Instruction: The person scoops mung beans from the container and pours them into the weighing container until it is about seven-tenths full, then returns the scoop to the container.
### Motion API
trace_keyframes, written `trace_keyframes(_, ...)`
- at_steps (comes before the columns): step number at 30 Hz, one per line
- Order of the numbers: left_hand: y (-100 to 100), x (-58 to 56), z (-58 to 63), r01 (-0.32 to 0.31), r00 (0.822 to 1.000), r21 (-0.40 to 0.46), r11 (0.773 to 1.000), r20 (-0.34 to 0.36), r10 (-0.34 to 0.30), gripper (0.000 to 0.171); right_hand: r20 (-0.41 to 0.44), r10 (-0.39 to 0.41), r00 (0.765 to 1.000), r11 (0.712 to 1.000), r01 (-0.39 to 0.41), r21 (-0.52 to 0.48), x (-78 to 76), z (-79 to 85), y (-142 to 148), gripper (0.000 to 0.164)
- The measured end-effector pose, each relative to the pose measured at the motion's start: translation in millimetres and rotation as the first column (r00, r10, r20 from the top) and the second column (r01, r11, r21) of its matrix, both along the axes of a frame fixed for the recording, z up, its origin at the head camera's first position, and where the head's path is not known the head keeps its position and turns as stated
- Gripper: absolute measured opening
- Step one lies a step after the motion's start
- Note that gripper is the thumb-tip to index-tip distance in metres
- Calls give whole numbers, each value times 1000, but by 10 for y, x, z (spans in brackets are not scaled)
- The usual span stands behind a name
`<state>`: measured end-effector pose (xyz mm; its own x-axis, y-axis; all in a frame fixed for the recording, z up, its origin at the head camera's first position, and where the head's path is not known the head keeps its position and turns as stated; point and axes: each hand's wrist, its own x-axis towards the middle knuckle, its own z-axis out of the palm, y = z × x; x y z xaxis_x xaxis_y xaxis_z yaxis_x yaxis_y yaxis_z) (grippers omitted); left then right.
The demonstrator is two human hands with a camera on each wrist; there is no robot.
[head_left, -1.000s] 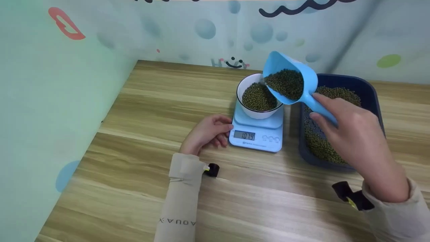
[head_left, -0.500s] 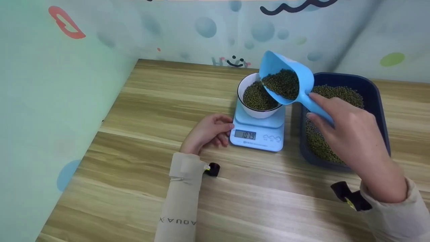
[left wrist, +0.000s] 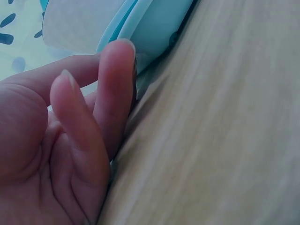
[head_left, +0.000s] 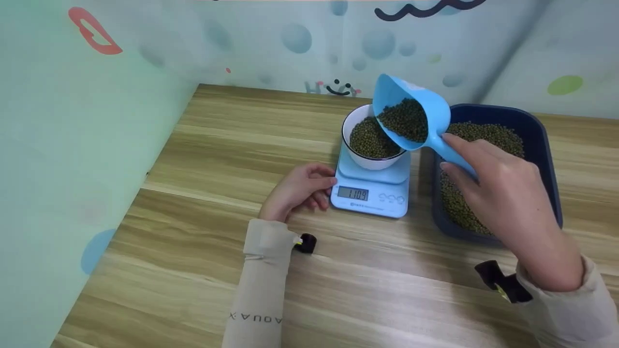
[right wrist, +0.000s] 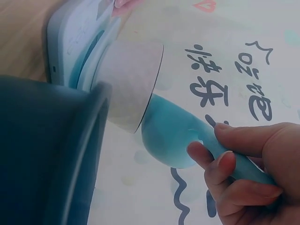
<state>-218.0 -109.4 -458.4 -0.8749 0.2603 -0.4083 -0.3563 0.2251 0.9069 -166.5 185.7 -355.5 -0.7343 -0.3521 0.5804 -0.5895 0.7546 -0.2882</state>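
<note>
**Scoop (head_left: pixel 437 116) over a bowl (head_left: pixel 375 163), toward the tabletop's (head_left: pixel 203 159) back edge**

The right hand (head_left: pixel 503 183) is gripping the blue scoop, its fingers curling round the handle. The scoop, carrying small green beans (head_left: pixel 405 122), is tilting leftward, its mouth lying over the bowl's right side and hiding that part of the rim; whether the two are touching cannot be told. The white, dark-rimmed bowl is standing upright on a pale blue scale (head_left: pixel 372 186) and is also containing beans. The scale's display (head_left: pixel 353 194) is showing digits resembling 1109, any decimal point being too small to discern. The left hand (head_left: pixel 302 188) is resting at the scale's left edge, its fingers loosely bent and apart, the thumb tip meeting the casing.

A dark blue bin (head_left: pixel 541 159) of beans is standing just right of the scale, near the tabletop's back edge; the right hand is covering part of it from above. In the right wrist view, the bin's wall is partly masking the scale. A printed backdrop (head_left: pixel 338 48) is rising behind the back edge. Black mounts (head_left: pixel 306 243) are sitting at both beige cuffs (head_left: pixel 268 241).
</note>
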Motion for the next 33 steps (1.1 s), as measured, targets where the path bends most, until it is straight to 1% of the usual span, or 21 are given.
trace_keyframes(8,-2,-5,-3,-1,1000,-8,1000,10,1,33,13,-10,1000,1000,10,22,4,4,-11,41)
trace_keyframes(16,1,-14,-5,-4,1000,-16,1000,19,4,33,11,-13,1000,1000,12,21,2,3,-17,41)
trace_keyframes(23,1,-14,-1,2,1000,-35,999,20,-1,33,21,-18,1000,1000,17,26,-2,2,-17,40)
trace_keyframes(26,-1,-16,10,9,1000,-35,999,19,-9,33,12,-16,1000,1000,15,24,-1,-6,-15,41)
trace_keyframes(29,-1,-10,44,24,999,-31,999,25,-23,35,2,-18,1000,999,18,31,-1,-10,-11,42)
trace_keyframes(33,15,42,175,39,999,-42,998,28,-38,35,3,-20,1000,999,20,37,-2,-9,-18,43)
